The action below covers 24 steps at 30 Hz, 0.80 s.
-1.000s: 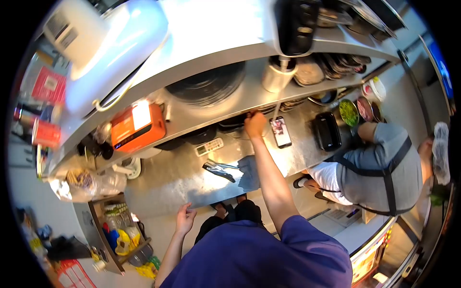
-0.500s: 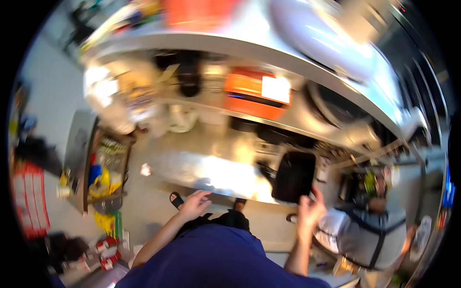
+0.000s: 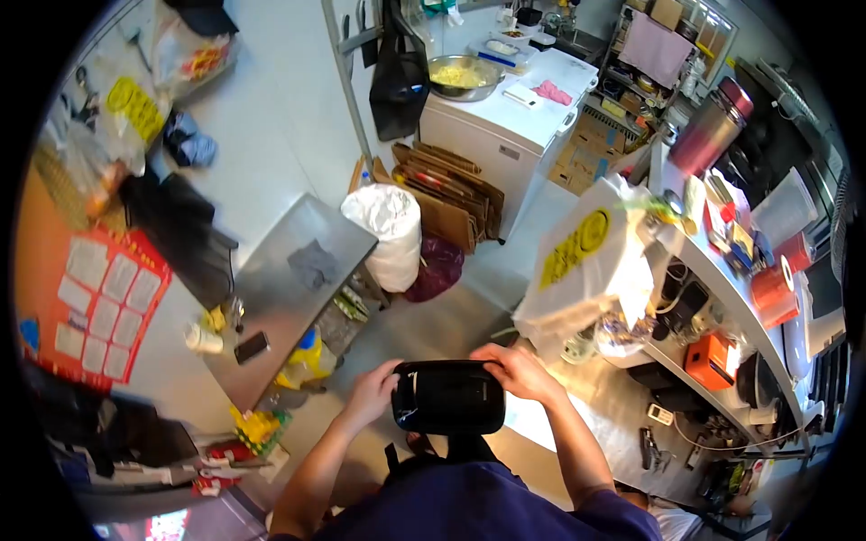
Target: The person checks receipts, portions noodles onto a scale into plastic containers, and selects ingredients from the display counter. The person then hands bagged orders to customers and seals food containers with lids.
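Glossy black rectangular tray with rounded corners (image 3: 449, 403): half a second ago over the stainless-steel bench (image 3: 606, 422), at right hand (image 3: 523, 371) only; now clear of it, between both hands. Left hand (image 3: 372, 395), earlier free, now grips its left end. View swung left; white chest freezer (image 3: 492, 149) in frame.

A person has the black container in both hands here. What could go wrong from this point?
The black container is held only near its ends, by the left hand and right hand, so it might tip if either grip slips. The white plastic bag looks close beyond the right hand and could get brushed. A dark phone lies on the metal table and might be knocked on a leftward swing.
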{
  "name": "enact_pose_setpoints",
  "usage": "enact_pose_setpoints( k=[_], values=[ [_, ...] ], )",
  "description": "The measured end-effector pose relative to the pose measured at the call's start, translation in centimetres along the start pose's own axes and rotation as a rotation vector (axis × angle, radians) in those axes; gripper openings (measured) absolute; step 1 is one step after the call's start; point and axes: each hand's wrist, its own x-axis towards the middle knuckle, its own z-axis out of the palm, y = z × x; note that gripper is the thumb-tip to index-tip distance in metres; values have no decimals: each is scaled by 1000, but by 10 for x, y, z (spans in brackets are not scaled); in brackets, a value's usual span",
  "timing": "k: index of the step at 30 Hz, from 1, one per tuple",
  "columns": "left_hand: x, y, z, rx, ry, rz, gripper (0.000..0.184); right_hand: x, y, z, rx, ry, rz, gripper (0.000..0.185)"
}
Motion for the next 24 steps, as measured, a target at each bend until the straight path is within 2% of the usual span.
enact_pose_setpoints(
  k=[2, 3, 5, 8, 10, 11, 12, 13, 14, 16, 18, 19, 20, 22, 23, 24],
  values=[
    [16, -3, -32, -235, 5, -245, 24, 63, 24, 8, 13, -18, -148, 23],
    [27, -18, -44, -226, 9, -235, 24, 96, 33, 15, 53, -29, -171, 22],
    [43, -47, -69, -505, 73, -333, 13, 161, 48, 28, 120, -25, -212, 20],
    [66, -51, -101, -590, 128, -304, 11, 249, 65, 32, 325, -75, -302, 19],
    [80, -67, -117, -642, 260, -363, 11, 308, 69, 30, 348, -144, -296, 20],
    [87, -76, -128, -397, 322, -308, 11, 332, 72, 32, 351, -134, -350, 20],
    [113, -70, -140, -385, 295, -283, 11, 360, 75, 25, 330, -119, -407, 20],
    [132, -58, -144, -488, 381, -354, 10, 381, 75, 15, 296, -86, -391, 21],
    [148, -46, -147, -599, 473, -439, 11, 396, 84, 1, 288, -76, -372, 21],
    [197, -39, -160, -622, 480, -405, 11, 428, 82, -44, 334, -27, -282, 26],
    [248, -62, -172, -556, 437, -391, 10, 467, 125, -80, 423, 63, -30, 31],
    [280, -60, -178, -539, 433, -321, 8, 487, 166, -92, 284, 227, -93, 32],
    [309, -61, -178, -534, 414, -316, 8, 502, 202, -108, 65, 362, -62, 31],
    [382, -61, -191, -649, 405, -286, 7, 509, 237, -161, 21, 445, 173, 30],
    [421, -81, -193, -520, 335, -214, 7, 508, 253, -186, 67, 483, 288, 30],
    [449, -78, -193, -545, 316, -225, 7, 509, 273, -212, 188, 461, 418, 30]
  ],
)
